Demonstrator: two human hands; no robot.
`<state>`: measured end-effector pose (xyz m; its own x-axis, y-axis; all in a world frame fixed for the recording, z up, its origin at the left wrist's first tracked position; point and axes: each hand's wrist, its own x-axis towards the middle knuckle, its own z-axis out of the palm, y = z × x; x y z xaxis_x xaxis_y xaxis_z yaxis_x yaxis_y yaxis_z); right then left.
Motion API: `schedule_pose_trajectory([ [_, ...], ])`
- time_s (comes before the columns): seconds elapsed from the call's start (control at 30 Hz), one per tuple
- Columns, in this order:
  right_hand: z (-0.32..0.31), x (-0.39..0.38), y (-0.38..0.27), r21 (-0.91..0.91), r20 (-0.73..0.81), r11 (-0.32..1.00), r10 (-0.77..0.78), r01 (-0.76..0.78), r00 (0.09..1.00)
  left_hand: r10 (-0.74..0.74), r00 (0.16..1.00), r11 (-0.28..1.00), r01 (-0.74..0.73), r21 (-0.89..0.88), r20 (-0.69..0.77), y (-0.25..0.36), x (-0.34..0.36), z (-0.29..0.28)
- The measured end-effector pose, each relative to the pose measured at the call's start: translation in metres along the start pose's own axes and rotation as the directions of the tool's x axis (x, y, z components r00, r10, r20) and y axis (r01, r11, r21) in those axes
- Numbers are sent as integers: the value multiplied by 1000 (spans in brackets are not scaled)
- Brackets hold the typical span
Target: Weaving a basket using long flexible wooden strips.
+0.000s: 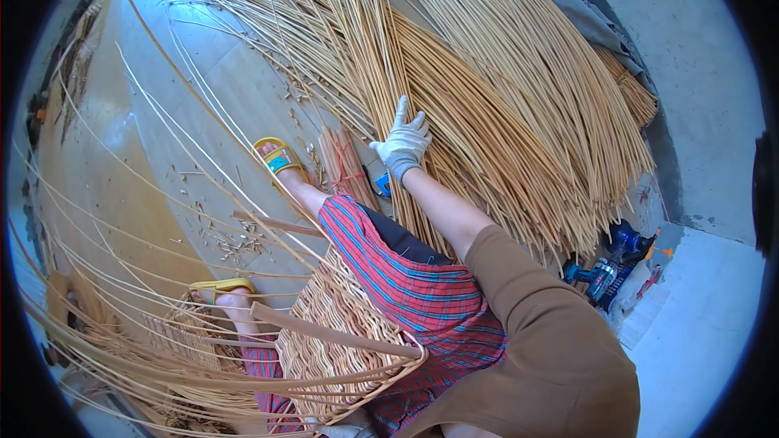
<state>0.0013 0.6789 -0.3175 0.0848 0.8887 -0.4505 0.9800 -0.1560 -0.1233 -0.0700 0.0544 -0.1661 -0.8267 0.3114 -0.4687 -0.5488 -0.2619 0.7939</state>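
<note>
My right hand (404, 139), in a pale work glove, reaches forward to a bundle of long peeled willow rods (381, 65). Its fingers are spread against the rods, not wrapped round them. Across my lap lies a partly woven wicker basket (333, 316), tilted, with long loose stakes fanning out to the left. A flat wooden strip (333, 331) crosses its woven side. At the lower edge, what looks like my gloved left hand (349, 427) shows beside the basket's corner; its fingers are hidden.
More willow rods (519, 73) lie in a broad heap at right. A short tied bundle (342, 164) and a blue tape measure (383, 184) are near my right hand. A cordless drill (599, 277) sits by the wall. Offcuts (239, 243) litter the floor between my yellow sandals (280, 158).
</note>
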Motion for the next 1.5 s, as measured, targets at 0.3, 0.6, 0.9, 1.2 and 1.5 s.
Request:
schedule_pose_trajectory([
  [0.3,-6,28,34,213,-71,974,-69,83,995,56,996,986,-45,-162,68,4,55,-48],
  [0.6,-20,-20,37,525,-103,774,-356,355,929,60,990,964,-23,-266,130,8,101,-62],
  [0.9,-2,-69,-15,576,94,680,-606,453,790,-55,987,952,97,-290,149,7,122,-58],
  [1.2,60,-62,-25,280,78,843,-497,460,864,-230,962,909,267,-319,148,-14,125,-55],
  [1.5,28,-60,111,379,-151,835,-369,399,917,-372,909,831,416,-370,187,-41,113,-58],
])
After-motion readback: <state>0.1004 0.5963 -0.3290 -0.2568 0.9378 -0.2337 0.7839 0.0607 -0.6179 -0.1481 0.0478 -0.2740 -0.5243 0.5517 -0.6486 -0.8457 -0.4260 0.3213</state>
